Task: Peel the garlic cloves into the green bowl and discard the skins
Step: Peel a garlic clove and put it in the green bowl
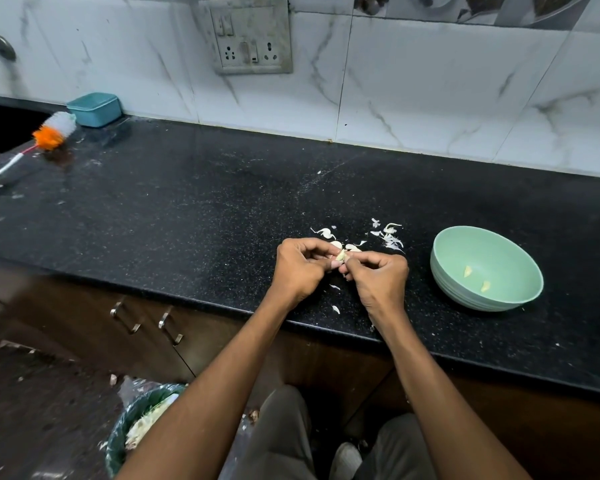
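Over the black counter (194,209), my left hand (300,268) and my right hand (378,275) meet fingertip to fingertip and pinch one pale garlic clove (341,256) between them. Most of the clove is hidden by my fingers. To the right stands the green bowl (447,271), upright, with two peeled cloves (467,271) lying inside. White garlic skins (390,235) are scattered on the counter just behind and below my hands.
A green bin (118,441) lined with plastic and holding scraps stands on the floor at the lower left, under the counter edge. Far left on the counter lie an orange-and-white brush (51,133) and a teal box (94,109). Cabinet handles (168,325) are below.
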Tool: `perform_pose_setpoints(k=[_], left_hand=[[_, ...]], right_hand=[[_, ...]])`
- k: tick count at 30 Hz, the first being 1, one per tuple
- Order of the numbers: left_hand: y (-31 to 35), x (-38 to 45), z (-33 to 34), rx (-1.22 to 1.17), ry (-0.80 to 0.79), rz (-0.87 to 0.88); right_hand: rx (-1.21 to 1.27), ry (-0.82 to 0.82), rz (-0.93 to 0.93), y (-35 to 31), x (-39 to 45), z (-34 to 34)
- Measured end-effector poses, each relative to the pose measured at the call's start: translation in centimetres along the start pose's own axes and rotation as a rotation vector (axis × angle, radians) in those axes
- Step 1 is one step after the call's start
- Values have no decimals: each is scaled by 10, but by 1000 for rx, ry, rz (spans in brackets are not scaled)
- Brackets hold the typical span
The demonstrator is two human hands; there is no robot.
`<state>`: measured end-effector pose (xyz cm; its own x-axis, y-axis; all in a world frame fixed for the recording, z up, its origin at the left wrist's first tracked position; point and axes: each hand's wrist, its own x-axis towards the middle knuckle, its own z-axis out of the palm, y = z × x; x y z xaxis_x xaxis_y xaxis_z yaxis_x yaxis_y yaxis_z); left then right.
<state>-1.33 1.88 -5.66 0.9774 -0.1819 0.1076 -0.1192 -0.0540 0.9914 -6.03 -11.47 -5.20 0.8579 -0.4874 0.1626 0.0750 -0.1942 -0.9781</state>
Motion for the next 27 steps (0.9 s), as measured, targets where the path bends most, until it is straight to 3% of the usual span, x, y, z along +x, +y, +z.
perform_pose_setpoints(k=[14, 27], left_hand=[[2, 0, 2, -36, -86, -21], [2, 1, 1, -37, -35, -16]], right_hand=[[-24, 29, -14, -2, 0, -1], [-24, 3, 1, -2, -1, 0]])
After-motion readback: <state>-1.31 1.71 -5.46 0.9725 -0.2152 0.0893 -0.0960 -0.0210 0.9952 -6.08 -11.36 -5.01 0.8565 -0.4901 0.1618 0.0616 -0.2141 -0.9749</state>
